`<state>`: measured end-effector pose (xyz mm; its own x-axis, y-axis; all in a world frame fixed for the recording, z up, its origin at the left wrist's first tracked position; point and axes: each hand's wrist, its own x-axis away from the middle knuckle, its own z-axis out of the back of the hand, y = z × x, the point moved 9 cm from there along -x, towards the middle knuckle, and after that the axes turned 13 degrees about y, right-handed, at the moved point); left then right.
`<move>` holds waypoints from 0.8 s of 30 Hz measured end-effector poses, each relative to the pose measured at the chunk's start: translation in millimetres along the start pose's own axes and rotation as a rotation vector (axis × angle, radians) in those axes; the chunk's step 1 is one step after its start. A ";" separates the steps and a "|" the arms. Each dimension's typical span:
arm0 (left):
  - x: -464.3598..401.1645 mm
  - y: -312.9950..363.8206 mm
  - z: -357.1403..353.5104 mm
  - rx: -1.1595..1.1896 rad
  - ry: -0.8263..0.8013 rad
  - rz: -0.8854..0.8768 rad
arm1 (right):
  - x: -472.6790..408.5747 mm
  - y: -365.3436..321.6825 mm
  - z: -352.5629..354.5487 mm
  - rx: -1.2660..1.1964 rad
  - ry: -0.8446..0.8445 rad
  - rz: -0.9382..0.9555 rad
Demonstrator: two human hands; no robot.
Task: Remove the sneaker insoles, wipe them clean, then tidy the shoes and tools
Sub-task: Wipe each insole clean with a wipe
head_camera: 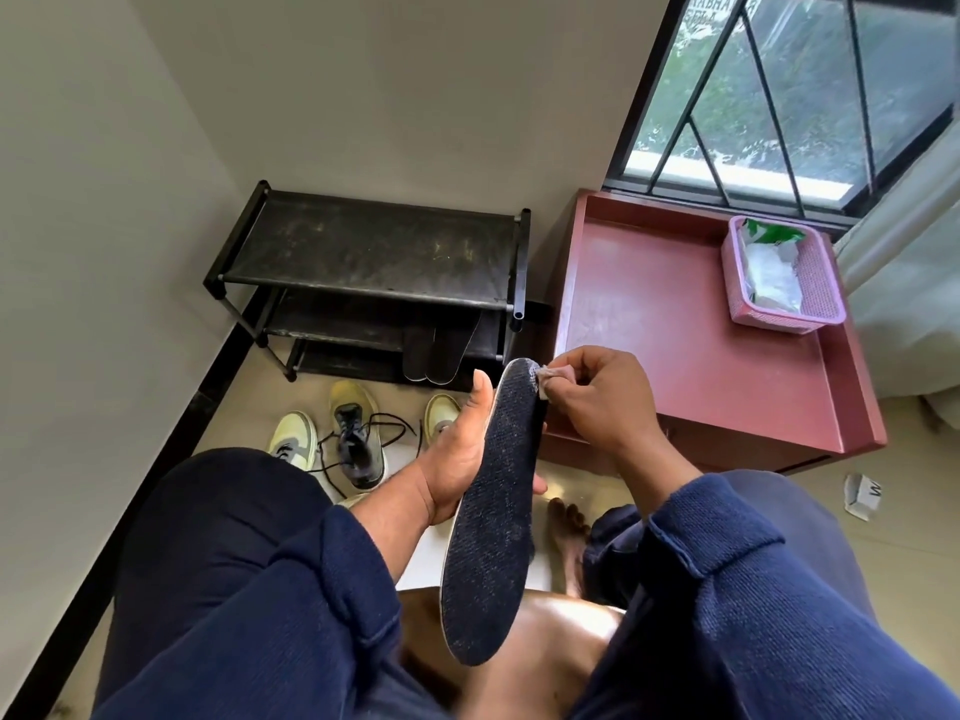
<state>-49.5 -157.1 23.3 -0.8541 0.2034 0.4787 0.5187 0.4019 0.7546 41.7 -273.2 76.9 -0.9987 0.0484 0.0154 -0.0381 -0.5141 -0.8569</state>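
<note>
**Insole, dark fabric — wiping in progress**

Left hand is cradling the insole at mid-length, fingers wrapped behind it, steadying it upright over the lap. Right hand is pinching a crumpled wipe against its far tip. Sneakers are waiting on the floor beyond, left.

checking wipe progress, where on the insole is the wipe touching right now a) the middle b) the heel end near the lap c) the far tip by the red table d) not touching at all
c: the right hand pinches the wipe against the far tip of the dark insole, while the left hand supports it from the side.
</note>
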 end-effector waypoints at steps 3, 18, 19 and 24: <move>-0.5 -4.0 -3.2 -0.011 -0.021 0.008 | 3.4 -3.4 -5.7 -0.067 -0.029 -0.003; -0.9 -9.9 -3.6 -0.053 -0.059 0.040 | 3.0 15.7 -4.6 -0.182 0.011 -0.209; -1.1 -10.3 -2.8 -0.051 -0.055 0.041 | 2.6 19.8 -3.2 -0.182 0.024 -0.232; -6.4 -18.9 4.7 -0.069 -0.012 0.076 | 3.1 22.9 -2.9 -0.226 0.015 -0.262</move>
<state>-54.0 -161.8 3.8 -0.8124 0.2421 0.5305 0.5830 0.3230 0.7455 37.8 -282.4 55.9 -0.9552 0.1667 0.2444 -0.2835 -0.2797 -0.9173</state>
